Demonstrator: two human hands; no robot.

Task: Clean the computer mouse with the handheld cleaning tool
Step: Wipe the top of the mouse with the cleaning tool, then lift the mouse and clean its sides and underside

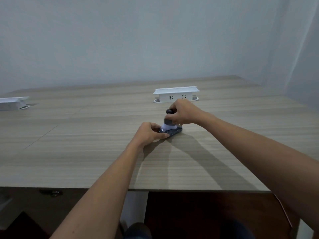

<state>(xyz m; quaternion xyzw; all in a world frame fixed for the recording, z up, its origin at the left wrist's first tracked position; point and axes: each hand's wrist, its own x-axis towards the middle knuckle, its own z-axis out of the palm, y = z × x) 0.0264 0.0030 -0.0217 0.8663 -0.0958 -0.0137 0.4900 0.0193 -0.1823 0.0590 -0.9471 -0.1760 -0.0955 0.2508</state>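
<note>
Your surface (69, 152) is a wide top in pale grey-brown wood grain, with thin seams running across its left half. Its near edge crosses the lower part of the view; its far edge meets a plain, pale grey wall (138, 40). At the far right corner a second wall meets the first.

A white socket box (176, 94) stands open near the far edge, right of the middle, with two outlets facing you. A second white box (13, 102) sits at the far left edge, partly cut off by the frame.

The computer mouse (174, 132) lies on the surface just in front of the socket box, well away from the near edge. It is dark, and its details are blurred. Your left hand (148, 134) grips its near-left end, with fingers curled around it. Your right hand (183, 112) grips the cleaning tool (168, 118) by its dark handle and holds it upright. The tool's pale brush head touches the top of the mouse.

Both forearms cast shadows on the surface toward the near edge. Below that edge you see a white leg (136, 206) and dark flooring.
</note>
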